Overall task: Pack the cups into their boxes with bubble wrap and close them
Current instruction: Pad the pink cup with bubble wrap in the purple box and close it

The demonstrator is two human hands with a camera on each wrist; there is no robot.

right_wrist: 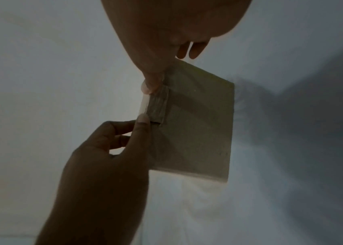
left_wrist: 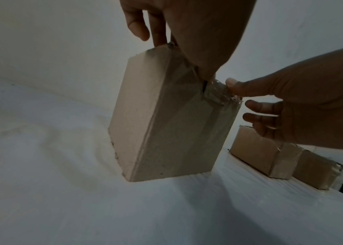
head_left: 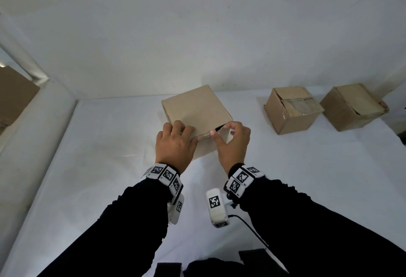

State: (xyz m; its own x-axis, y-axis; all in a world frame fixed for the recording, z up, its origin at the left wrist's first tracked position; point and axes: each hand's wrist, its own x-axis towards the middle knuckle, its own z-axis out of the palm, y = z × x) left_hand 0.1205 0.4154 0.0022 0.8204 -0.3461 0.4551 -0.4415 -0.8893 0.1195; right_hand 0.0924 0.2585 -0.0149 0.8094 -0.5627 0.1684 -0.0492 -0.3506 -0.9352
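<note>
Dark sleeves and marker wristbands, lower frame; both hands at a cardboard box at frame centre on the white tabletop.
The left hand lies curled over the box's near top edge, thumb on the taped flap. The right hand pinches that flap with narrow fingers. Two taped boxes stand in the upper right; no cups show.
</note>
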